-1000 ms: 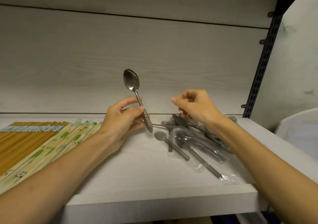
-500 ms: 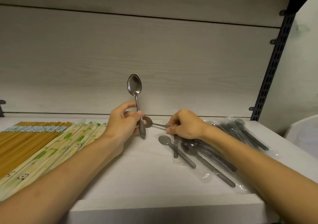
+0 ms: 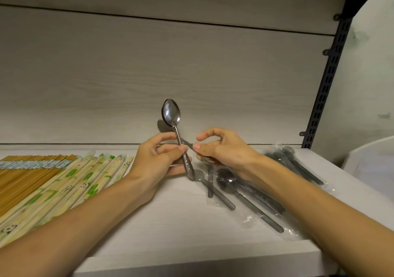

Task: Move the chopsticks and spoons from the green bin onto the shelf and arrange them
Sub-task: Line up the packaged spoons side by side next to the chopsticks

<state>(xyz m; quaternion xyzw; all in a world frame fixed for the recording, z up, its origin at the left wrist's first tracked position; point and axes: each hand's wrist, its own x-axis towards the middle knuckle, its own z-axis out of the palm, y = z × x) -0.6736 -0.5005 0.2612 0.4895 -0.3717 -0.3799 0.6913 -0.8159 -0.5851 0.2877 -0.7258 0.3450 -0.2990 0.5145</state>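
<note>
Head view showed the left hand (image 3: 155, 161) with its grip pinching a steel spoon (image 3: 178, 136) upright by the handle, bowl up, above the shelf (image 3: 170, 223). The right hand (image 3: 223, 149) pinched a second spoon (image 3: 193, 146) against it. Wrapped spoons (image 3: 245, 193) lay on the shelf beneath it; chopsticks (image 3: 53, 183) lay in rows at left.

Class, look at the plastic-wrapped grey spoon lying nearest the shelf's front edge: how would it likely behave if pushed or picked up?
The wrapped grey spoon probably stays stiff, with its straight handle. Its glossy, crinkled wrapper may slip under fingers. Lying flat on the shelf, it should slide rather than roll.
</note>
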